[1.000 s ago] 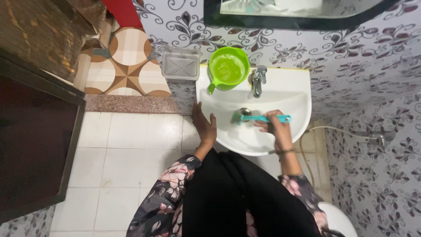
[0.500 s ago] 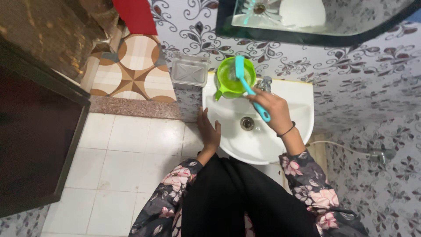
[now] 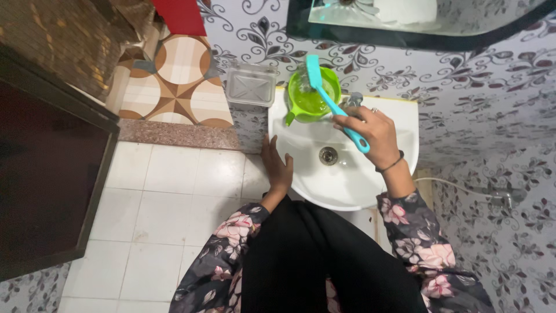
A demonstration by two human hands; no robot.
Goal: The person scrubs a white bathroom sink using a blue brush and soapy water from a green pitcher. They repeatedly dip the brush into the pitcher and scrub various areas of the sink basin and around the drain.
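Currently right hand is clamped on the teal plastic long-handled brush, head dipped over the green plastic jug at upper centre, left hand flat on the white ceramic basin rim; scrubbing looks unfinished.

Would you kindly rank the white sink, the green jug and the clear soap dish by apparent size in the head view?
1. white sink, clearly largest.
2. green jug and clear soap dish: these look about alike, so I would not rank them.
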